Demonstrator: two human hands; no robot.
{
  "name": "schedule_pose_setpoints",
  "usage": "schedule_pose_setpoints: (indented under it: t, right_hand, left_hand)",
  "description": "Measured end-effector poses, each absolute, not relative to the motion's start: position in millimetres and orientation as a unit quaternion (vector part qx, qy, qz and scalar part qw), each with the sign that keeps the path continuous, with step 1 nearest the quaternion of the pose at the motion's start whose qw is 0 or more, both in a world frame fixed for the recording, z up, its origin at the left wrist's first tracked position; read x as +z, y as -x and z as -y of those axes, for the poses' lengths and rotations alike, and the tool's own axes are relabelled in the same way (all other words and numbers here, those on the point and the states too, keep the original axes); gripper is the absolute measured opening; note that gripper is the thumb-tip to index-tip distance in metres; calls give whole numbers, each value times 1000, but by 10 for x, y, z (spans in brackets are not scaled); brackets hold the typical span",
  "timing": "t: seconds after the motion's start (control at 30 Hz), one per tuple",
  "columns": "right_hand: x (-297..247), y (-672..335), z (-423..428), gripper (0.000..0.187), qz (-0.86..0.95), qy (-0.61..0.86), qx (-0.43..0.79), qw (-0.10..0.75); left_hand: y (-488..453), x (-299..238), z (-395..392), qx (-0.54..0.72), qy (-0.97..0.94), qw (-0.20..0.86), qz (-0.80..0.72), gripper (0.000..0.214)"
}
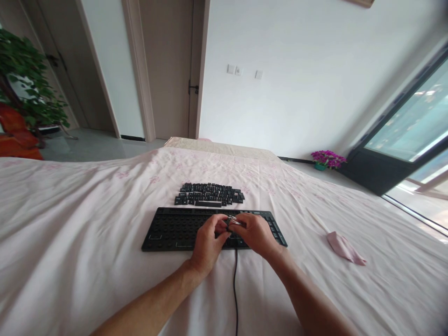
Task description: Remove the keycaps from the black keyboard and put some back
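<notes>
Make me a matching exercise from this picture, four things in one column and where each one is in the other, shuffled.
Things
1. small metal tool
2. loose keycaps
3. pink cloth
4. purple flowers

Places
A. on the floor by the window
B. pinched between the left hand and right hand, over the keyboard
C. on the sheet, right of the keyboard
D. piled just beyond the keyboard

Pairs: 1-B, 2-D, 3-C, 4-A
</notes>
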State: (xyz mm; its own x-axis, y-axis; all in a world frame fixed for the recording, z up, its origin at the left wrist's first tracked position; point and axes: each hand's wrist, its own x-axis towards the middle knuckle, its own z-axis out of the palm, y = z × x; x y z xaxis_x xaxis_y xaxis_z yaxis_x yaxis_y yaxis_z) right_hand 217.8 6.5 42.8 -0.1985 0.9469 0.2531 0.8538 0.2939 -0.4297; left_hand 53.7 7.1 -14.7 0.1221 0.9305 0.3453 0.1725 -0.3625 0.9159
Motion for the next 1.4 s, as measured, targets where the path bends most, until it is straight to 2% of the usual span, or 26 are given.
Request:
schedule_pose_setpoints:
  t: [0.17, 0.3, 0.5, 0.8, 0.97, 1.2, 1.3, 1.4]
  right_hand:
    - [419, -2472, -529, 19, 705, 666, 67, 236]
    - [382, -2603, -861, 20, 689, 701, 39, 179]
    - [243, -2532, -1041, 21, 701, 705, 16, 111]
    - [178, -2527, -1104, 21, 708, 702, 9, 77]
    - [220, -2550, -1022, 29, 706, 695, 3, 133]
    - [553, -2532, -620, 58, 709, 606, 105, 345]
    - [659, -2503, -349, 58, 703, 583, 157, 376]
    - [636, -2441, -118, 55, 656, 577, 273, 402]
  left_hand:
    - [-511, -144, -63, 499, -686, 291, -443, 39]
    - [-510, -153, -57, 472, -716, 251, -449, 41]
    - [-516, -179, -48, 462, -731, 233, -445, 40]
    - [-513, -172, -52, 455, -737, 235, -442, 39]
    - [-520, -171, -51, 449, -738, 232, -447, 37]
    - [-514, -146, -27, 439, -742, 227, -453, 30]
    - [-520, -104, 7, 426, -759, 205, -447, 25]
    - [-533, -63, 45, 410, -778, 182, -440, 23]
